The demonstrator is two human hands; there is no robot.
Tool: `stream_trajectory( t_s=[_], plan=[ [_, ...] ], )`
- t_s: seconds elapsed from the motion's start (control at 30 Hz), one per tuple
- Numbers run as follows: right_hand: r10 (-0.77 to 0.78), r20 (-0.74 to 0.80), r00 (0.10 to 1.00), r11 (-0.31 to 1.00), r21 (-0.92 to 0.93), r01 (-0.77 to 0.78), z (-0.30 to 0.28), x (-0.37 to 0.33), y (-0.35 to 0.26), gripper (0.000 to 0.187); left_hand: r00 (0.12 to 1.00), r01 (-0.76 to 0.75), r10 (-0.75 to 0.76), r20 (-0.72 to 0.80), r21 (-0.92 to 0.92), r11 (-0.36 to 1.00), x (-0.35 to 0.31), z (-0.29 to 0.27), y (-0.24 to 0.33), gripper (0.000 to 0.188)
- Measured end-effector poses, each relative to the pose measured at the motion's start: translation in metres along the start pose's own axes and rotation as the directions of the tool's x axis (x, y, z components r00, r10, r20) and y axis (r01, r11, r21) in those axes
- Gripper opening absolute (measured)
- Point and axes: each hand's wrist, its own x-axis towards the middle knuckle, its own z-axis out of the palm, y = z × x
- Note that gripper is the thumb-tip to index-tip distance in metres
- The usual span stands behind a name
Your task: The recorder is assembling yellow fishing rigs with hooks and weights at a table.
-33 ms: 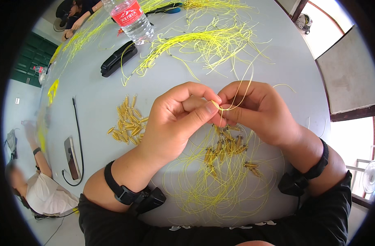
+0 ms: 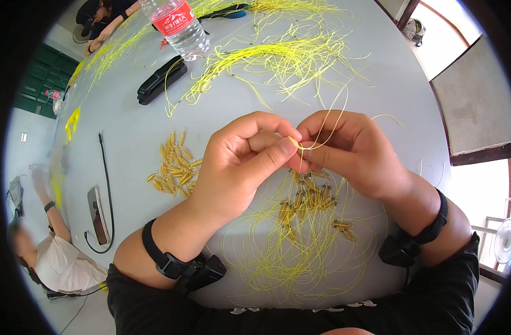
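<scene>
Thumb and fingers of my left hand (image 2: 238,164) are closed in a pinch on a thin yellow cord (image 2: 293,142). My right hand (image 2: 358,153) meets it fingertip to fingertip and pinches the same cord, part of which loops up over the fingers. Whether a knot sits between the fingertips is hidden. Below the hands lie gold coil-shaped pieces (image 2: 308,202) among loose yellow cords (image 2: 300,259) that spread toward my body. A second pile of gold coil-shaped pieces (image 2: 171,170) rests left of my left hand.
Beyond my hands lies a large bundle of yellow cords (image 2: 277,58). A black oblong case (image 2: 161,81) and a water bottle (image 2: 180,28) stand near it. At left are a phone (image 2: 98,215) and a black cable (image 2: 106,173). Two people (image 2: 65,262) sit around the grey table (image 2: 127,134).
</scene>
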Motion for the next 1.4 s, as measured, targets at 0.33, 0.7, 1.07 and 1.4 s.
stream_trajectory(
  t_s=[0.33,0.7,1.07,1.4],
  plan=[
    [-0.056,-0.229,0.972,0.995,-0.088,0.037,0.001,0.003,0.005,0.015,0.963,0.068,-0.090,-0.255,-0.094,0.993,0.005,-0.007,0.003,0.014],
    [-0.072,-0.537,0.841,0.997,-0.012,0.077,-0.003,0.006,0.003,0.015,0.911,0.066,-0.270,-0.313,-0.535,0.842,0.011,-0.013,0.008,0.013],
    [-0.132,-0.566,0.814,0.990,-0.036,0.135,-0.003,0.006,0.002,0.014,0.974,0.108,-0.168,-0.150,-0.342,0.933,0.007,-0.013,0.008,0.015],
    [-0.189,-0.357,0.915,0.973,-0.193,0.125,0.006,0.000,0.001,0.010,0.965,0.191,-0.236,0.114,0.312,0.931,-0.001,0.001,0.013,0.013]
  ],
)
